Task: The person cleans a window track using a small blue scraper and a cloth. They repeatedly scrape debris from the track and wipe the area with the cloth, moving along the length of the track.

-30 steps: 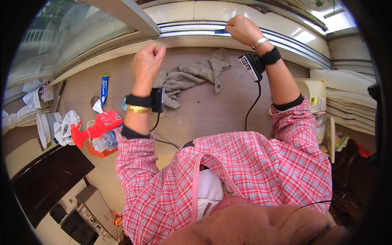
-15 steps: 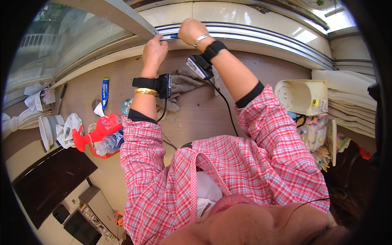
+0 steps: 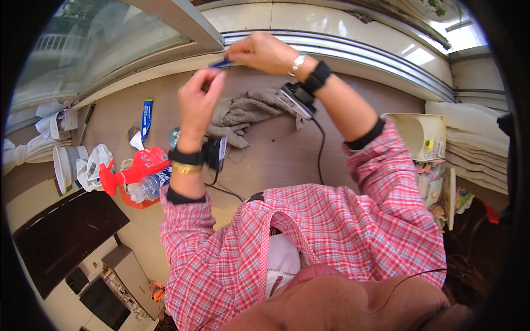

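Above the near edge of the window track, my right hand pinches a small dark blue piece; its exact kind does not show. The piece points toward my left hand, which is just below and to its left. My left fingers are curled together, and whatever may be between them is hidden. Behind both hands, the window's grey frame post meets the track. A crumpled grey cloth lies on the wooden surface beneath my forearms.
At left are a blue tube, a red spray bottle, a clear plastic bottle and a white plastic bag. A cream plastic bin stands at right by white curtain folds. Cables trail from both wrist devices.
Both hands have lifted off the window track and come nearer to me. The blue piece, which was in the track, is now raised in my right fingers. My left hand has left the frame post.
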{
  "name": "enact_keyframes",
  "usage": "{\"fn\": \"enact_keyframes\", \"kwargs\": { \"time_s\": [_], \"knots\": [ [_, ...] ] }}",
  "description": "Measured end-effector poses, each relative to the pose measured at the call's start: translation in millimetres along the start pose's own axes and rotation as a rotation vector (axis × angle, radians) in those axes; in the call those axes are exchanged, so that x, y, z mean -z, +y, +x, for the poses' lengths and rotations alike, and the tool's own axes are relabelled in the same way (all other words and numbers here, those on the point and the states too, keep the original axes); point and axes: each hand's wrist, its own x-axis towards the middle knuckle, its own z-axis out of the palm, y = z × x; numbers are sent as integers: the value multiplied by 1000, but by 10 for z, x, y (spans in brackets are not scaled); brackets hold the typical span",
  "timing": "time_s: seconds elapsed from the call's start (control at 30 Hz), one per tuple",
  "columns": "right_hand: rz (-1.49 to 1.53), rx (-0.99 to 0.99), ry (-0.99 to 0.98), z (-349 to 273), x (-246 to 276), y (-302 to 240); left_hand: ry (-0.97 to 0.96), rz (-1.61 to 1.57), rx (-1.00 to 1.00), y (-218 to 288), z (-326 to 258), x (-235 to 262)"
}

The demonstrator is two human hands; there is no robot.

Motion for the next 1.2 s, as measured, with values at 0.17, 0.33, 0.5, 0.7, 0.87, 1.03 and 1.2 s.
{"fn": "enact_keyframes", "kwargs": {
  "time_s": [0.17,0.33,0.5,0.7,0.87,1.03,1.2],
  "knots": [
    [-559,-45,-76,-535,879,-132,-141,489,122,-183,-487,452],
    [-751,-380,-175,-1173,1838,111,-146,705,106,-479,-751,465],
    [-739,-468,-160,-1536,2111,244,-221,687,145,-563,-711,343],
    [-778,-391,-207,-1779,2139,244,-360,679,192,-676,-635,219],
    [-824,-411,-261,-2065,2512,356,-488,705,-16,-750,-716,83],
    [-861,-615,-344,-2519,3148,406,-474,709,-31,-753,-707,-36],
    [-1112,-724,-403,-3109,3546,673,-487,742,-36,-790,-709,-85]
  ]
}}
